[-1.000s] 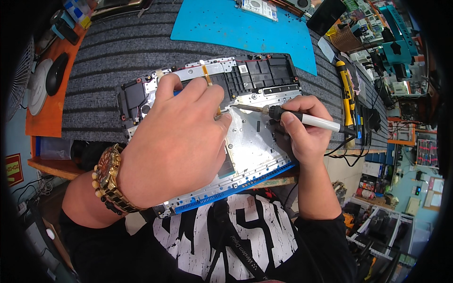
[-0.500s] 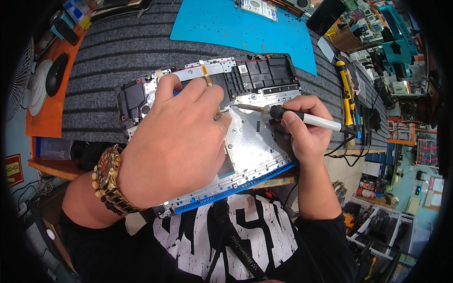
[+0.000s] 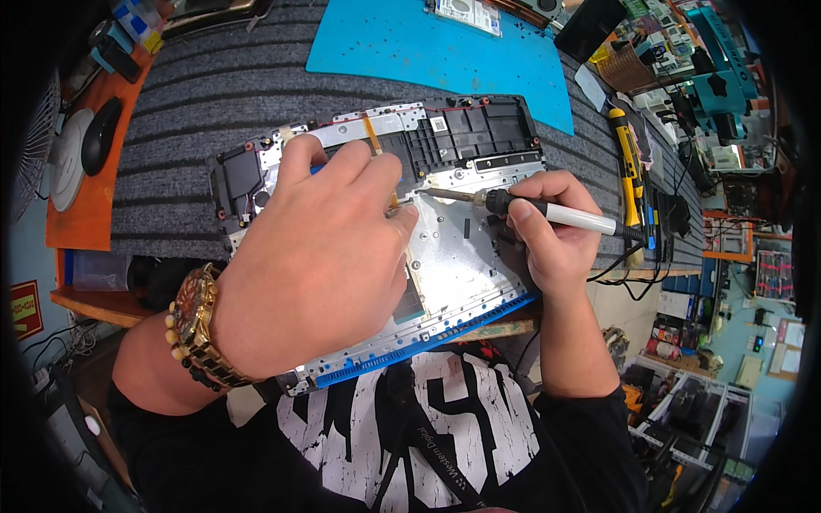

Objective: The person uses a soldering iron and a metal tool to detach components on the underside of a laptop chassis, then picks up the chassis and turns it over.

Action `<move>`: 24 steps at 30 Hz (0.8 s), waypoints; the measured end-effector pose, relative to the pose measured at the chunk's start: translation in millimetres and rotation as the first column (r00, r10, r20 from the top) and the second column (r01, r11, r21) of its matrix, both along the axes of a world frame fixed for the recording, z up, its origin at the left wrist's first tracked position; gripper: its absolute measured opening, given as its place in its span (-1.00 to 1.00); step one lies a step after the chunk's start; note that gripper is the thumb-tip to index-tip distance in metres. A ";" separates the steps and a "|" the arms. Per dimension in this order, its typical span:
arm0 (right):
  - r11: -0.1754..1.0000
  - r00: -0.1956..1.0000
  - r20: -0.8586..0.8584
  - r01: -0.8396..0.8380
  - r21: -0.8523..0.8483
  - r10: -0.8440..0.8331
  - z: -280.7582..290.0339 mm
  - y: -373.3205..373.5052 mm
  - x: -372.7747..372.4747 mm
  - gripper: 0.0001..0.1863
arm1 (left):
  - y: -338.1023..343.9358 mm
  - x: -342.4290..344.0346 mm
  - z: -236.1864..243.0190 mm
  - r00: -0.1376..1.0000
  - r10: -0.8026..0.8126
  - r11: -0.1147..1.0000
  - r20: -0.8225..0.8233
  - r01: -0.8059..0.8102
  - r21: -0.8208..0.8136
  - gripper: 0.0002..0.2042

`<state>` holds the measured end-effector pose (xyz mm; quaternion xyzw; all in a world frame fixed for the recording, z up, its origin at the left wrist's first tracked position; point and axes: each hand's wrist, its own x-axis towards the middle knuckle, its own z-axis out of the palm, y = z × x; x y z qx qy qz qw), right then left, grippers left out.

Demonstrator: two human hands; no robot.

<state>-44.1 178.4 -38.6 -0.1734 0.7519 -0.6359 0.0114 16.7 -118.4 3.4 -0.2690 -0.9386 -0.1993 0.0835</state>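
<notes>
A soldering iron (image 3: 581,220) with a white and black handle is in my right hand (image 3: 556,239), gripped like a pen. Its metal tip points left and meets the silver inner side of a laptop's lower shell (image 3: 462,265), close to my left fingertips. My left hand (image 3: 325,248) lies over the shell's left half, fingers bent and thumb against the forefinger. Whatever those fingers may pinch is hidden beneath them. An orange ribbon cable (image 3: 369,130) runs up from under the left hand toward the shell's far edge.
The shell lies on a grey striped mat (image 3: 171,171), its near edge by my body. Beyond it is a blue work mat (image 3: 428,56). A yellow screwdriver (image 3: 629,167) lies right, near the iron's black cord (image 3: 629,261). A black mouse (image 3: 103,135) sits far left.
The soldering iron and my right hand have shifted very slightly left. My left hand stays over the same spot on the shell.
</notes>
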 end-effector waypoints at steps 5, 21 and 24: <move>0.964 0.996 -0.093 -0.037 -0.263 0.012 -3.1 0.0 -1.7 -0.79 | -0.4 0.1 1.2 1.000 -0.005 1.000 0.010 0.005 -0.022 -0.73; 0.720 0.657 -0.418 -0.286 0.632 0.628 40.6 -36.6 -26.0 0.07 | -4.2 2.7 -0.7 0.998 -0.004 0.996 0.069 0.010 -0.091 -0.66; 0.673 0.650 -0.381 -0.279 0.686 0.658 42.6 -39.0 -26.1 0.11 | -4.4 3.1 0.3 0.996 -0.005 0.995 0.087 0.013 -0.096 -0.66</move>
